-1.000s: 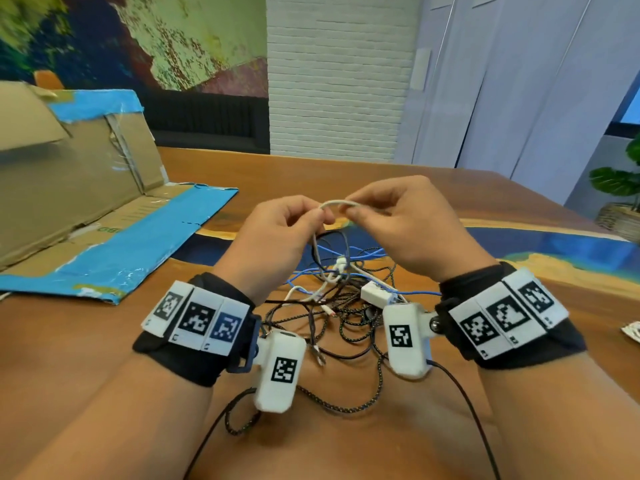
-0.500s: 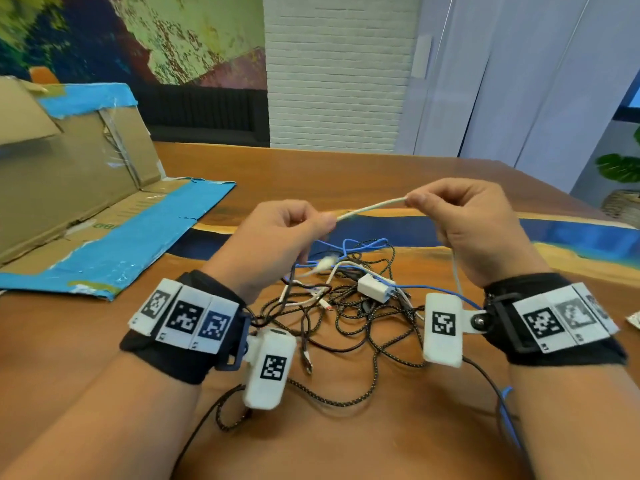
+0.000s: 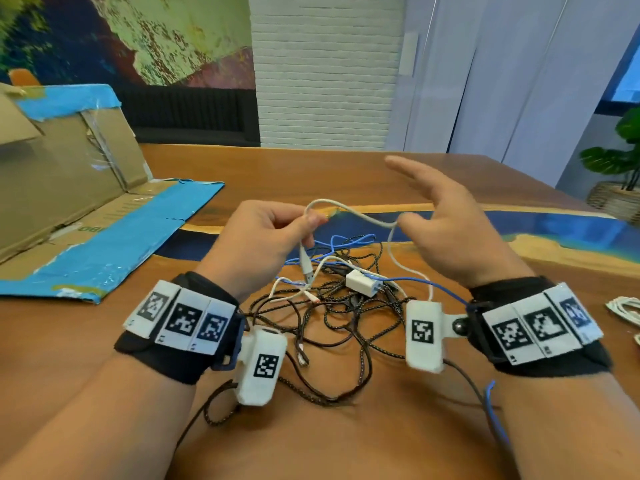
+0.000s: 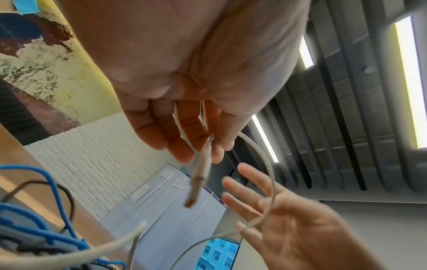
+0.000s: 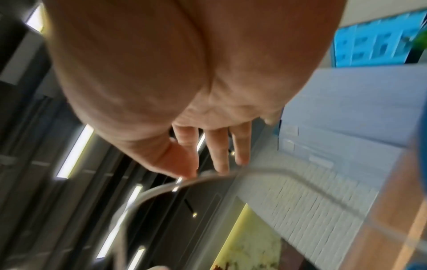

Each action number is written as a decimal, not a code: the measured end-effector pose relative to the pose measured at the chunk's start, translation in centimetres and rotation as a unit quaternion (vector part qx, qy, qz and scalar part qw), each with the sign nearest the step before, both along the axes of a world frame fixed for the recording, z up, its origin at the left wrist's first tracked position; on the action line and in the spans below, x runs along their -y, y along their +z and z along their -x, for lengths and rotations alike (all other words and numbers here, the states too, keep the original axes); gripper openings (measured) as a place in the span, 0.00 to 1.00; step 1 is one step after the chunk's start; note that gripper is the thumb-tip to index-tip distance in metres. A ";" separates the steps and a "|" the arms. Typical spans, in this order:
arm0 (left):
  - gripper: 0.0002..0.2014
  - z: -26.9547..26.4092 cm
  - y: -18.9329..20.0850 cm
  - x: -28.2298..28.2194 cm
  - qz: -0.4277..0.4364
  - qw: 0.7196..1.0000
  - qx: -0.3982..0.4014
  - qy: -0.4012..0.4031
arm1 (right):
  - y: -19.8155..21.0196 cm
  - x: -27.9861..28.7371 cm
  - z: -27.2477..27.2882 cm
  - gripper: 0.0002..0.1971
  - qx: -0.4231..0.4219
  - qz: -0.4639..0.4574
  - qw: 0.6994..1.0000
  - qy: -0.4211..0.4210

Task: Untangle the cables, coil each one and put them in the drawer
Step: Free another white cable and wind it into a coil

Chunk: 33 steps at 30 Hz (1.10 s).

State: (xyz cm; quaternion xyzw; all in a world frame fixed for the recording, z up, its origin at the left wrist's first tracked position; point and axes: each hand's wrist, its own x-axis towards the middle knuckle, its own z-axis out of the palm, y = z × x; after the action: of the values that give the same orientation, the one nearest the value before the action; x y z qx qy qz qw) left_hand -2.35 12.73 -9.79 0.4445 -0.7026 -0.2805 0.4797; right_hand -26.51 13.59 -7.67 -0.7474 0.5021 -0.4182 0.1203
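Wood tabletop (image 3: 346, 174) with a blue inlaid band carries the whole job. Above it a white cable (image 3: 349, 210) arcs roughly left to right between the two hands, its plug end hanging down from the left hand (image 3: 263, 237), which pinches the cord near that end between thumb and fingertips. The right hand (image 3: 446, 230) is spread, fingers straight, and the cable merely lies across its thumb side before dropping down into the tangle (image 3: 332, 306) of black braided, blue and white leads on the table directly below and nearer the body, a white charger block (image 3: 362, 282) among them. The free run thus lies toward the right hand, so that hand looks best placed to draw it clear. Further left lies an opened cardboard box (image 3: 69, 202) with blue tape; no drawer is visible.
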 end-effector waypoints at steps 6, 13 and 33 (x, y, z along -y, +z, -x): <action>0.10 0.2 0.0 -0.1 -0.017 0.997 -0.045 -0.052 | -0.3 -1.4 -3.0 0.12 0.135 -0.128 0.966 0.180; 0.17 -0.9 1.5 -1.0 -0.187 0.921 -0.235 -0.248 | -1.7 -0.3 -2.6 0.09 0.180 -0.107 0.969 0.131; 0.22 0.8 0.0 -0.8 -0.172 0.970 -0.051 -0.162 | -2.8 0.1 -3.4 0.03 0.224 -0.063 0.964 0.127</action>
State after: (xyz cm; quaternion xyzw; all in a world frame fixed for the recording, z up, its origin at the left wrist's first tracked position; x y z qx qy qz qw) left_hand -3.20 13.51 -9.81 0.3856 -0.6810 -0.4932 0.3799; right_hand -23.06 13.51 -10.46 -0.6828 0.3885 -0.5242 0.3287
